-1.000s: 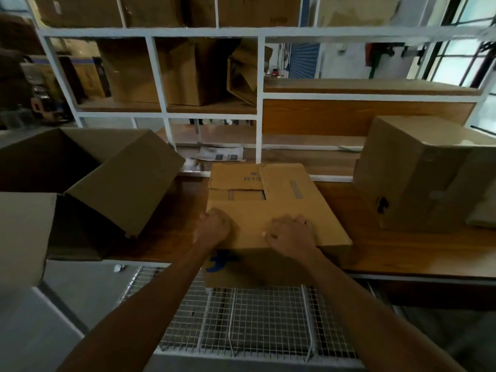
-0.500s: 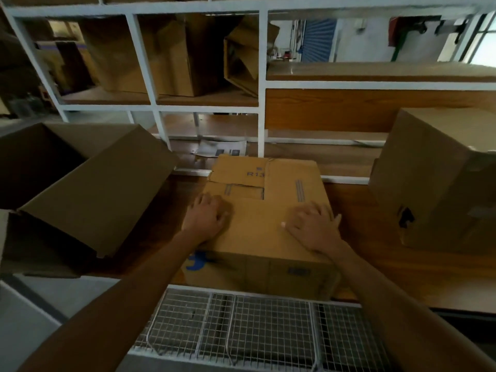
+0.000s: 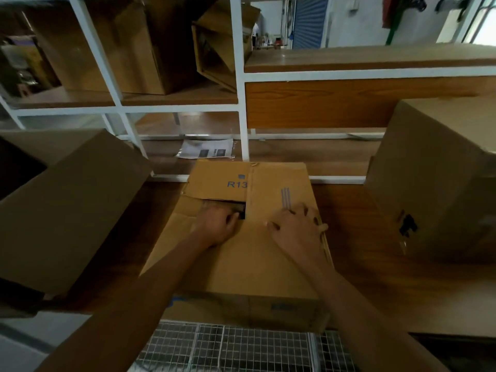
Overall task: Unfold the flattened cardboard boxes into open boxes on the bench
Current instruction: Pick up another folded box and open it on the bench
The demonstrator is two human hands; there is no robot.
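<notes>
Both hands down on the top of the middle cardboard box (image 3: 249, 253). Left hand (image 3: 216, 224) curled, fingertips tucked into the dark rectangular gap between the top flaps, hooked on a flap edge. Right hand (image 3: 295, 226) spread flat, fingers splayed, pressing the right-hand flap near its outer edge, just below three printed grey stripes. Box squared up, standing at the front middle of the wooden bench (image 3: 362, 285), near face overhanging the front edge; "R13" in blue on the far left flap (image 3: 220, 181). Larger open box (image 3: 67, 210) to the left, tipped so its mouth faces up and left, dark inside. Closed brown box (image 3: 434, 183) to the right, standing on the bench, well apart from the middle one. Printed paper sheet (image 3: 206, 151) lying flat behind, at the foot of the white shelf frame (image 3: 240, 84). More cardboard boxes (image 3: 128, 49) stacked on the upper shelf. Wire mesh rack (image 3: 241, 347) below the bench's front edge.
</notes>
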